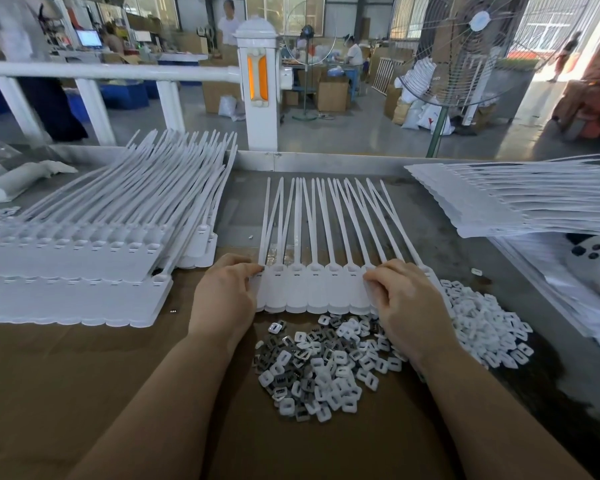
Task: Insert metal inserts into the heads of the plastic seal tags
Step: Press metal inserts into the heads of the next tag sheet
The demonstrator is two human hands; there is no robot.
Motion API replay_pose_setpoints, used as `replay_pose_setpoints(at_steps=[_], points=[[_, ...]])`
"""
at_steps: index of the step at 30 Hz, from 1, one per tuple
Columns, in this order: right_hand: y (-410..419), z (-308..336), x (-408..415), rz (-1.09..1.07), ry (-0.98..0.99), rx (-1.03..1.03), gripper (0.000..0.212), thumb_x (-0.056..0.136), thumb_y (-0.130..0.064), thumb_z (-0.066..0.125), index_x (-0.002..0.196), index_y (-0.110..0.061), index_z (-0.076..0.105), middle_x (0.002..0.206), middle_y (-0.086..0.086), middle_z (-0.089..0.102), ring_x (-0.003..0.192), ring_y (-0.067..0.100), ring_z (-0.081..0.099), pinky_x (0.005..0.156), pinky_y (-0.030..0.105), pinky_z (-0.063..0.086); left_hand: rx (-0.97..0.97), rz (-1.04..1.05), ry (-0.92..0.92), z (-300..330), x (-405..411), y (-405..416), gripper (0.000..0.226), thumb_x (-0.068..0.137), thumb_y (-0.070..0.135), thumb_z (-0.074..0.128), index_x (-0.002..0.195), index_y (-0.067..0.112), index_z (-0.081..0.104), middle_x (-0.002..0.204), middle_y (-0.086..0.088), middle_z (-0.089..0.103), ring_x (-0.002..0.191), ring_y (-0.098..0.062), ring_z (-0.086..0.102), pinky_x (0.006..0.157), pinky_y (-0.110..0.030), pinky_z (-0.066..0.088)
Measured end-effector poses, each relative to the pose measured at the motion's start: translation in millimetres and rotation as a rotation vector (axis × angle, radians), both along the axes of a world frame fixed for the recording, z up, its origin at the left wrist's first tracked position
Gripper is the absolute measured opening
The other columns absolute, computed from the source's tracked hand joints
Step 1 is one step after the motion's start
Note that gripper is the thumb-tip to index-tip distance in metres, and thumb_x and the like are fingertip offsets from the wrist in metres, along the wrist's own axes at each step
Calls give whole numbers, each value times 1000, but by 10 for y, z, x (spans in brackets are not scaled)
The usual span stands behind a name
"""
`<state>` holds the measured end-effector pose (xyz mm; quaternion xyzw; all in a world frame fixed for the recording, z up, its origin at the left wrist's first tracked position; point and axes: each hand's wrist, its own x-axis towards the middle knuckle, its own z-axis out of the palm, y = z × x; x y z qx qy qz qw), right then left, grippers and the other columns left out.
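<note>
- Looking down at the brown worktop (84, 393), we see a joined strip of white plastic seal tags (314, 292) lying flat at the centre of the frame, its thin tails fanning toward the top.
- Our left hand (222, 299) grips the strip's left end, fingers curled over the outermost tag head.
- Our right hand (407, 303) holds the right end the same way, fingertips bent onto the heads there.
- Just below the strip, between our forearms, lies a loose heap of small square metal inserts in white plastic frames (319, 368); it spreads on toward the right behind our right wrist.
- At the left of the frame rests a large stack of white tag strips (94, 244), tails pointing to the upper right.
- At the upper right sits another flat pile of white strips (513, 206).
- Beyond the table edge stand a white post with an orange reflector (258, 81) and a wire-caged pedestal fan (461, 50).
</note>
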<state>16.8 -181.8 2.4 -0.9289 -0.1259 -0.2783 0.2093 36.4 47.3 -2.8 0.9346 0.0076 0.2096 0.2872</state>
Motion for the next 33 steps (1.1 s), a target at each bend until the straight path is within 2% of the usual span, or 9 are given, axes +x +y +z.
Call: replay_pose_setpoints(at_steps=[4, 9, 15, 18, 21, 23, 25, 28, 33], points=[[-4, 0, -13, -4, 5, -5, 13, 89, -7, 58, 93, -4, 70, 89, 7, 65, 86, 24, 58, 80, 30, 44, 5, -2, 7, 14, -7, -2, 33, 91, 3, 47, 116, 13, 66, 120, 3, 58, 104, -17, 55, 88, -23, 40], [-1, 1, -7, -4, 5, -8, 12, 88, -6, 59, 94, -3, 70, 89, 8, 66, 86, 24, 58, 81, 29, 44, -63, -14, -36, 27, -18, 7, 30, 89, -1, 48, 106, 11, 69, 111, 2, 59, 86, -10, 52, 78, -18, 39], [2, 12, -11, -2, 1, -10, 13, 87, -5, 59, 93, -3, 70, 87, 9, 66, 84, 25, 59, 79, 30, 45, -76, -35, -59, 42, -27, 13, 24, 89, 3, 52, 101, 13, 70, 101, 5, 58, 92, -15, 54, 75, -18, 36], [-2, 11, -13, -7, 3, -17, 13, 88, -5, 59, 93, -3, 70, 87, 9, 66, 84, 25, 59, 79, 29, 44, -46, -84, -89, 69, -65, -37, 17, 87, 13, 61, 100, 15, 71, 88, 12, 54, 89, -9, 48, 78, -19, 36], [-1, 10, -13, -12, 7, -22, 14, 88, -6, 58, 95, -3, 70, 89, 9, 66, 86, 24, 58, 80, 30, 44, -34, -226, -86, 115, -111, -109, 10, 83, 23, 67, 91, 25, 72, 78, 21, 53, 80, -2, 45, 86, -34, 42], [-1, 12, -12, -11, 5, -24, 14, 88, -6, 59, 95, -3, 70, 90, 9, 66, 86, 25, 59, 81, 30, 45, -5, -384, -9, 157, -143, -171, 7, 82, 31, 67, 87, 35, 69, 80, 26, 52, 84, 4, 45, 95, -38, 37], [-2, 12, -10, -12, 9, -26, 14, 88, -7, 58, 95, -3, 70, 90, 9, 66, 86, 24, 58, 81, 30, 44, 44, -519, 63, 190, -171, -232, 8, 82, 36, 66, 85, 44, 64, 82, 32, 50, 92, 1, 46, 100, -39, 33], [-2, 10, -6, -13, 14, -23, 14, 88, -7, 58, 95, -4, 70, 90, 8, 65, 87, 23, 57, 81, 29, 43, 59, -644, 96, 196, -187, -285, 8, 80, 35, 69, 86, 41, 69, 81, 33, 52, 94, -3, 45, 96, -36, 34], [1, 9, -2, -14, 6, -15, 12, 88, -7, 58, 93, -5, 69, 88, 7, 65, 86, 24, 57, 79, 29, 43, 100, -735, 169, 179, -180, -302, 13, 80, 40, 67, 92, 40, 72, 84, 28, 53, 91, 17, 36, 90, -25, 20]])
